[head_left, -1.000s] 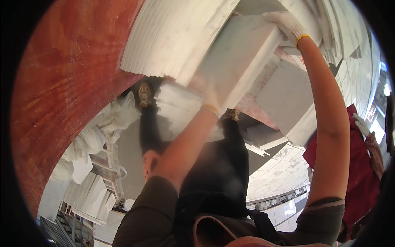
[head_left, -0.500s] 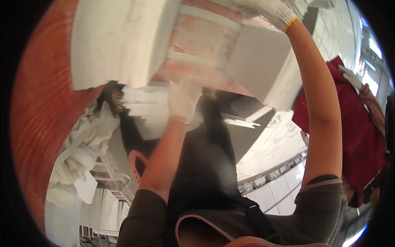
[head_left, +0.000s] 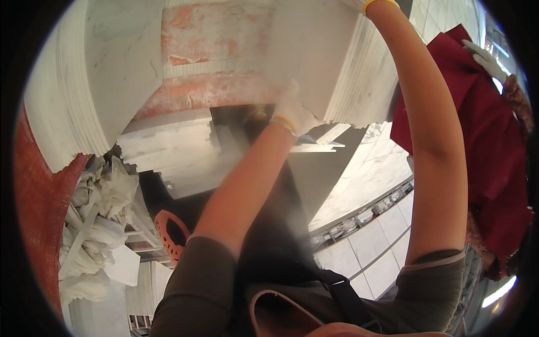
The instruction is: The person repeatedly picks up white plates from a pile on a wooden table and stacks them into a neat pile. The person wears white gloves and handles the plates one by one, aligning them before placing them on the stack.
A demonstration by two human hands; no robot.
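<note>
A stack of thin white marble-look tiles [head_left: 359,73] stands on edge at the upper right. My left hand [head_left: 300,112], in a white glove, is at its lower near corner. The thumb points up along the front tile's grey-white face [head_left: 303,50], and the fingers curl at the bottom edge, partly hidden and blurred. My right hand [head_left: 359,3], also gloved with a yellow cuff, reaches the top of that stack; its fingers lie beyond the picture's upper edge. Another tile stack [head_left: 62,84] stands to the left, with a worn red surface [head_left: 219,36] between the two.
Below the red surface are stepped white tile pieces [head_left: 174,149]. Crumpled white wrapping [head_left: 112,191] heaps at the left beside a red curved panel [head_left: 33,224]. On the right, a person in dark red cloth [head_left: 466,135] and a light glove stands near a row of tiles [head_left: 359,180].
My left hand has moved right, from under the red surface to the right stack's lower corner. The view has shifted, so both stacks appear further left.
</note>
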